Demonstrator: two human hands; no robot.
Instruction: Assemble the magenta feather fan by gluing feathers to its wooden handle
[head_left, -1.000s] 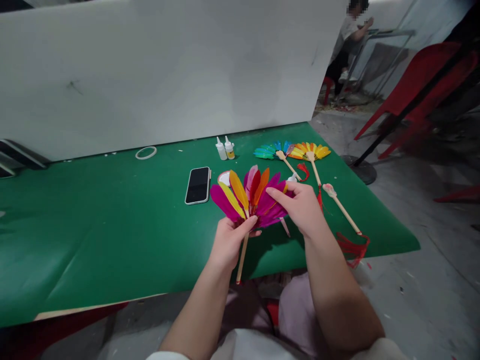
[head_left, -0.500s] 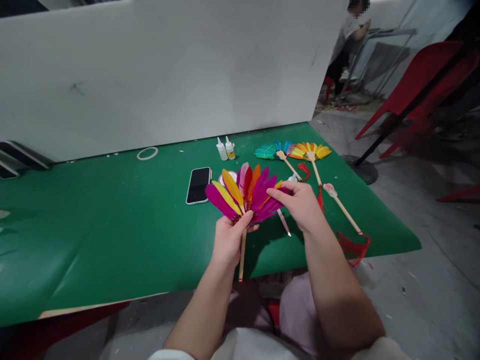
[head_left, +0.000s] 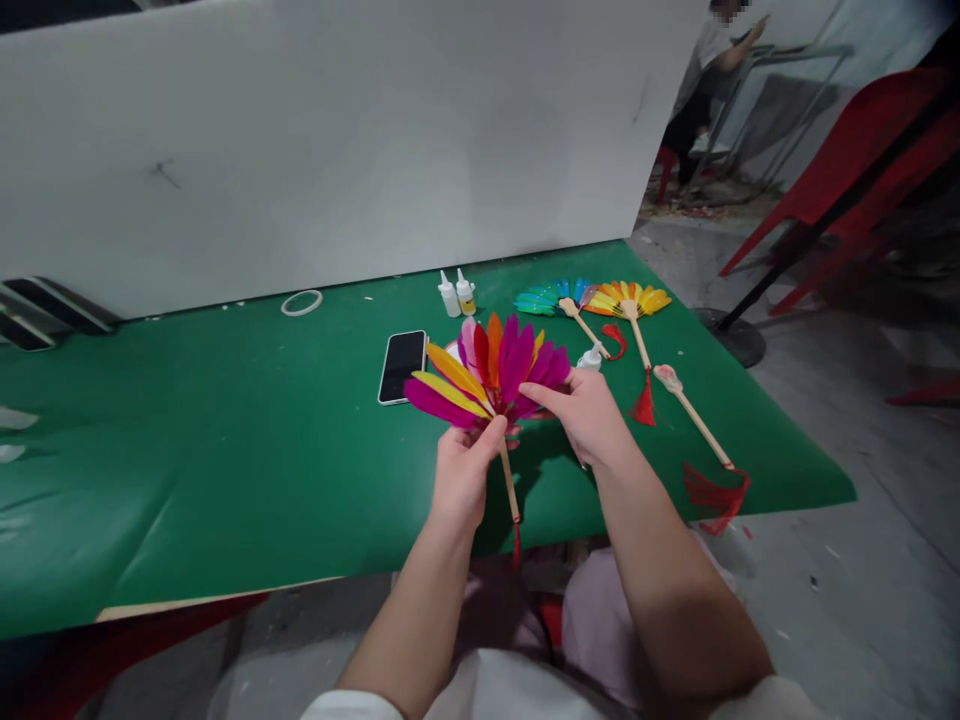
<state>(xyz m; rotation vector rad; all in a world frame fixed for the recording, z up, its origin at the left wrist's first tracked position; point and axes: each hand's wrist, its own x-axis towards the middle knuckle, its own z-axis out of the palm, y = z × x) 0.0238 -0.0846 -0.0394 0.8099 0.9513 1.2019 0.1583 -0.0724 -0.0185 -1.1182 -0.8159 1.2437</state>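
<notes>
A feather fan (head_left: 491, 368) with magenta, yellow, orange, red and pink feathers is held up above the table's front part. My left hand (head_left: 469, 465) is closed around its base, thumb over the foot of the feathers. From there the wooden handle slants down to a red tassel. My right hand (head_left: 592, 415) is closed at the fan's right side, pinching magenta feathers between thumb and fingers. Some fingertips are hidden behind the feathers. Just beyond the right hand stands a white bottle (head_left: 590, 358), partly covered by it.
On the green table (head_left: 247, 450) are a phone (head_left: 403, 367), two small glue bottles (head_left: 457, 295), a tape ring (head_left: 301, 302), a blue-green fan (head_left: 555, 298), a yellow fan (head_left: 628, 302) and a bare fan handle (head_left: 694, 415). Red chairs (head_left: 847, 150) and a seated person are at right.
The fan has tilted, its handle end swinging right and its red tassel now showing. My right hand has shifted slightly left and lower along the feathers. The view has moved a little.
</notes>
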